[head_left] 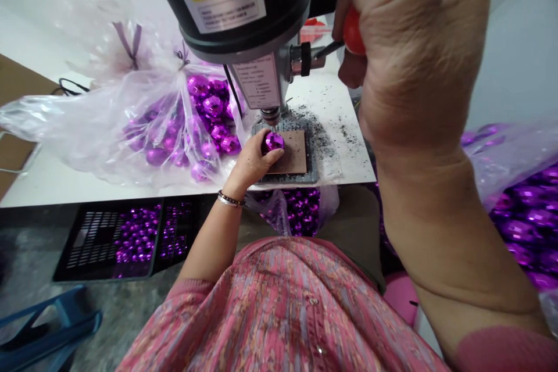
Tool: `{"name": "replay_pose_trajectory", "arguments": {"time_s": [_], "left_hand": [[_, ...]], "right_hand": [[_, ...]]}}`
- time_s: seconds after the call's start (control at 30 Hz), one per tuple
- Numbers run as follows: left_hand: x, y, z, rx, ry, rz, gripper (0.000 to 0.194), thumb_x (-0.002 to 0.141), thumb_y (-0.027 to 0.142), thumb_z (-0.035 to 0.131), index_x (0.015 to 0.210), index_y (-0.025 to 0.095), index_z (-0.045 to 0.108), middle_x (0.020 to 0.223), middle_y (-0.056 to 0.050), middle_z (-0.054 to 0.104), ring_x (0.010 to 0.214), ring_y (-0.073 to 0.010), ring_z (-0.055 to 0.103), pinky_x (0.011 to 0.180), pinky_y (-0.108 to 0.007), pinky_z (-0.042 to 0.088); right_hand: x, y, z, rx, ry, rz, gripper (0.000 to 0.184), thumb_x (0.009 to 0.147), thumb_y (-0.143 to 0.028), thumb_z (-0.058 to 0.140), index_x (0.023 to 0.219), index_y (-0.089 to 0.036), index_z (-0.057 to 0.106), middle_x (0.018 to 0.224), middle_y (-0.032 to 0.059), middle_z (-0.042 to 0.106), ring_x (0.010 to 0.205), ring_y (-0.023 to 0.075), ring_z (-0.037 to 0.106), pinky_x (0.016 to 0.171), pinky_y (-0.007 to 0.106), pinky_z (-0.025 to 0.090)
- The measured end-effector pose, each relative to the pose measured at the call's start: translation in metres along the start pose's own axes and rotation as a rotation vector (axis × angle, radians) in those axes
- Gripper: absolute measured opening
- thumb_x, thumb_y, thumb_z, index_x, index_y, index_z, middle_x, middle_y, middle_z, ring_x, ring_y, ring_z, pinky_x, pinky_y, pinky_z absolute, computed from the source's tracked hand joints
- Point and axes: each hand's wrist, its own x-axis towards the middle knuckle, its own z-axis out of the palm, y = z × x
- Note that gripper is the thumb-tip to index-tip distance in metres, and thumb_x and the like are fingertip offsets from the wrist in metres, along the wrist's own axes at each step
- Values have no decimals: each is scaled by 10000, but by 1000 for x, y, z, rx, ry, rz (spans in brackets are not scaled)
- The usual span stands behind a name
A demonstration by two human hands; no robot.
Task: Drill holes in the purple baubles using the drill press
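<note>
Left-hand fingers [271, 156] curl around a purple bauble [275, 141]; right-hand fingers [351, 68] clench a red drill-press handle [353, 32].

A clear plastic bag [87, 122] is lying at upper left on the white worktop [108, 192], tied with purple ribbon [128, 43] and holding faceted purple baubles [213, 106]. Dark grit [344, 128] is scattering across the worktop at center right. A black cable [70, 88] is trailing near a cardboard sheet [17, 93] at far left. Below the worktop edge, a black slotted crate [93, 238] is sitting on the concrete floor [39, 256], carrying more purple baubles [137, 235]. A blue folding frame [52, 325] is lying at lower left. At right, a second plastic bag [514, 151] is holding purple baubles [523, 226], beside a pink stool [401, 296].
</note>
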Motion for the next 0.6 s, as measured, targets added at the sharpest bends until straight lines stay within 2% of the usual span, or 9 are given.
{"name": "replay_pose_trajectory", "arguments": {"time_s": [0.1,0.27,0.33,0.43,0.5,0.6], "left_hand": [[4,-1,5,47,11,-3,534,797,252,792,1302,147,656,1262,-126,708,1197,-282,643,1103,-419,500],[13,-1,11,49,-17,26,574,730,223,841,1275,165,671,1259,-102,695,1213,-274,628,1120,-409,483],[14,0,12,28,-36,17,536,732,223,838,1241,156,683,1215,-95,711,1172,-271,645,1082,-401,503],[14,2,13,-19,-52,-9,525,735,221,834,1233,137,687,1189,-95,729,1112,-262,671,1048,-401,521],[13,2,14,-42,-48,-19,556,729,220,836,1255,130,682,1199,-100,733,1116,-265,674,1058,-409,519],[12,1,15,-55,-44,-20,576,725,228,837,1269,118,680,1190,-107,737,1135,-273,672,1076,-418,511]], "right_hand": [[-3,2,-1,-49,-12,-59,695,986,-696,20,837,-144,415,731,-11,373,643,-34,369,674,162,283],[-2,-1,0,-91,34,85,715,994,-714,100,845,-133,489,722,-19,402,623,-31,378,632,152,310],[-2,0,1,-25,30,85,583,1037,-628,251,877,-135,518,702,-32,396,601,-27,378,637,152,343],[-6,4,0,-4,17,-2,328,1030,-375,436,793,-148,440,682,-36,413,595,-15,383,659,166,365],[-13,8,-2,-54,25,-28,278,977,-295,477,753,-144,415,685,-23,437,629,-4,398,674,172,365],[-25,13,-4,-103,64,-27,194,908,-252,531,752,-140,505,689,-12,471,663,11,398,657,175,362]]}}
